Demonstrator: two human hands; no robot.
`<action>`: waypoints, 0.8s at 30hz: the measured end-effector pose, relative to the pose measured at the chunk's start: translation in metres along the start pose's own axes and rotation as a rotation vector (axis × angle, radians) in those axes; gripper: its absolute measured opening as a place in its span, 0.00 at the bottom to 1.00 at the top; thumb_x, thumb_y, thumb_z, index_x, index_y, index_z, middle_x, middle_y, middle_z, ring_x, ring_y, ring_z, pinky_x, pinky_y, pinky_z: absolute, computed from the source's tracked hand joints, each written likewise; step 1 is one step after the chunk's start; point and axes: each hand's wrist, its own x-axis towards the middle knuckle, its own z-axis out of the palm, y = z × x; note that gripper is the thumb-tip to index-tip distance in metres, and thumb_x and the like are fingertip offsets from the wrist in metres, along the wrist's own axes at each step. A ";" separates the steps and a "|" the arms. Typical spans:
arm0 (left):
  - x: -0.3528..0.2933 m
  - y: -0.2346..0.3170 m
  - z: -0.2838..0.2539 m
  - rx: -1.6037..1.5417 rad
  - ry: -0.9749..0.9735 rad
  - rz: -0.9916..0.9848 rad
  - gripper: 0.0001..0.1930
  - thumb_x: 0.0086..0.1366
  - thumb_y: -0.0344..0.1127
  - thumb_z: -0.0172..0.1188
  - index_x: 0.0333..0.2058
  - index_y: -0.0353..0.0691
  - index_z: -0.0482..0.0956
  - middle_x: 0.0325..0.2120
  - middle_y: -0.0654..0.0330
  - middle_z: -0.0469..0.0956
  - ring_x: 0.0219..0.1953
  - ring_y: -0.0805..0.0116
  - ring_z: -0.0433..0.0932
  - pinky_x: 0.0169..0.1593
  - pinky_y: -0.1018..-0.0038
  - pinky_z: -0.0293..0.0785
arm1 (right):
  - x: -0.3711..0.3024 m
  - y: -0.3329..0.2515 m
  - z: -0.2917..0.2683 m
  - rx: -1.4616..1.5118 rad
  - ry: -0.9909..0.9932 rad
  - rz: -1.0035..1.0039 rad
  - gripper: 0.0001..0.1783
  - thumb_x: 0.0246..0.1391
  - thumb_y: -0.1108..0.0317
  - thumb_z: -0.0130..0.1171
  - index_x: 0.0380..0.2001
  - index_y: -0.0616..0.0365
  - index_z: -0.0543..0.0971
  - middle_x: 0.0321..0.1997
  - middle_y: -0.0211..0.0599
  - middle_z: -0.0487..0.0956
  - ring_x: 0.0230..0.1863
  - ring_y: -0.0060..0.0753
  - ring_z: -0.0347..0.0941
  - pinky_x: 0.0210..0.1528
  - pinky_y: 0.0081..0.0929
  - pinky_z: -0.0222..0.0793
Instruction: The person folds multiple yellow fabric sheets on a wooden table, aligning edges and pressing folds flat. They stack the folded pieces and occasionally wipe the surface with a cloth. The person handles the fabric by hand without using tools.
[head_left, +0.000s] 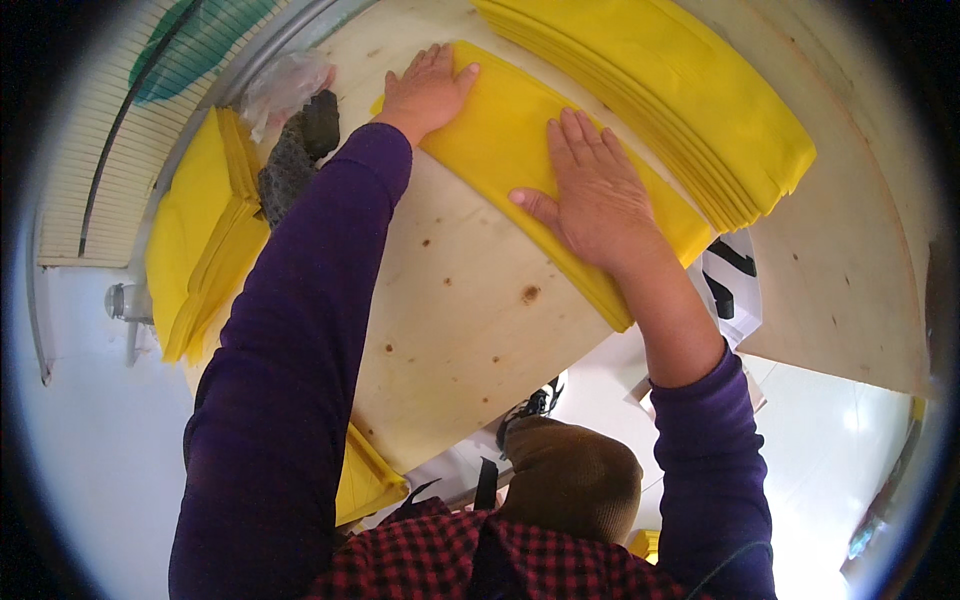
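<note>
A long folded piece of yellow fabric (pixel 510 130) lies slantwise across the pale wooden tabletop (pixel 450 300). My left hand (pixel 428 90) rests flat near its far left end, fingers outstretched. Nearer its right half, my right hand (pixel 600 190) presses down with the palm on the fabric and the thumb spread out. Neither hand grips anything. Just beyond the piece, a thick stack of folded yellow fabric (pixel 680 80) runs parallel to it.
More folded yellow fabric (pixel 200 230) sits at the left edge, beside a dark grey cloth bundle (pixel 295 155) and a clear plastic bag (pixel 285 88). Below the table's near edge is another yellow piece (pixel 365 480). A white sheet with black marks (pixel 735 285) shows at the right.
</note>
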 end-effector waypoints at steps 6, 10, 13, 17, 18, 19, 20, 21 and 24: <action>-0.004 0.004 0.004 0.060 0.061 -0.006 0.36 0.67 0.60 0.35 0.65 0.42 0.53 0.67 0.58 0.50 0.69 0.62 0.48 0.66 0.47 0.45 | 0.013 -0.007 -0.021 -0.006 -0.146 0.026 0.50 0.56 0.32 0.39 0.64 0.70 0.55 0.70 0.52 0.52 0.73 0.44 0.42 0.72 0.38 0.35; -0.003 0.004 0.003 0.038 0.072 -0.013 0.35 0.67 0.60 0.36 0.65 0.44 0.53 0.68 0.59 0.50 0.69 0.63 0.49 0.66 0.48 0.46 | 0.046 -0.023 -0.009 0.003 0.021 -0.052 0.48 0.58 0.34 0.38 0.64 0.69 0.54 0.70 0.54 0.52 0.72 0.45 0.44 0.72 0.39 0.36; -0.003 0.004 0.004 0.044 0.077 -0.013 0.35 0.67 0.60 0.36 0.65 0.44 0.53 0.68 0.58 0.50 0.69 0.63 0.49 0.66 0.48 0.46 | 0.053 -0.023 0.007 -0.008 -0.034 0.010 0.49 0.57 0.33 0.39 0.64 0.68 0.54 0.71 0.52 0.51 0.73 0.43 0.41 0.72 0.37 0.35; -0.002 0.001 0.006 0.060 0.089 0.007 0.35 0.67 0.60 0.35 0.65 0.43 0.54 0.67 0.58 0.50 0.69 0.62 0.49 0.66 0.47 0.47 | 0.035 -0.009 0.013 0.007 -0.009 0.096 0.50 0.55 0.32 0.40 0.65 0.67 0.53 0.71 0.51 0.49 0.73 0.42 0.40 0.72 0.36 0.34; -0.002 0.000 0.007 0.060 0.090 0.005 0.35 0.67 0.60 0.35 0.65 0.43 0.54 0.67 0.58 0.50 0.69 0.62 0.49 0.65 0.47 0.47 | 0.026 -0.006 0.012 -0.002 -0.016 0.127 0.51 0.54 0.32 0.41 0.65 0.68 0.52 0.72 0.50 0.49 0.74 0.42 0.40 0.72 0.36 0.34; -0.001 0.000 0.008 0.060 0.095 0.003 0.35 0.67 0.60 0.35 0.65 0.43 0.54 0.67 0.58 0.50 0.69 0.62 0.49 0.65 0.47 0.48 | 0.018 -0.003 0.009 -0.001 0.006 0.146 0.52 0.54 0.31 0.41 0.65 0.68 0.52 0.72 0.49 0.49 0.74 0.42 0.40 0.72 0.37 0.33; 0.000 -0.001 0.008 0.057 0.100 0.008 0.35 0.67 0.60 0.35 0.65 0.42 0.54 0.67 0.58 0.50 0.69 0.62 0.50 0.65 0.46 0.48 | 0.010 0.000 0.006 -0.026 -0.020 0.185 0.52 0.54 0.31 0.42 0.65 0.68 0.52 0.72 0.50 0.49 0.74 0.42 0.40 0.72 0.37 0.34; 0.000 -0.001 0.009 0.053 0.104 0.011 0.35 0.67 0.60 0.35 0.65 0.42 0.54 0.67 0.58 0.51 0.69 0.62 0.50 0.65 0.46 0.48 | 0.000 0.003 0.003 -0.041 -0.022 0.213 0.52 0.53 0.31 0.42 0.65 0.68 0.52 0.72 0.50 0.49 0.73 0.42 0.40 0.72 0.37 0.34; 0.001 -0.003 0.011 0.072 0.126 0.024 0.35 0.67 0.61 0.35 0.65 0.42 0.54 0.67 0.58 0.51 0.69 0.61 0.50 0.64 0.46 0.49 | -0.030 0.011 -0.007 -0.066 -0.003 0.257 0.52 0.54 0.32 0.43 0.65 0.68 0.52 0.71 0.52 0.49 0.73 0.44 0.41 0.72 0.38 0.35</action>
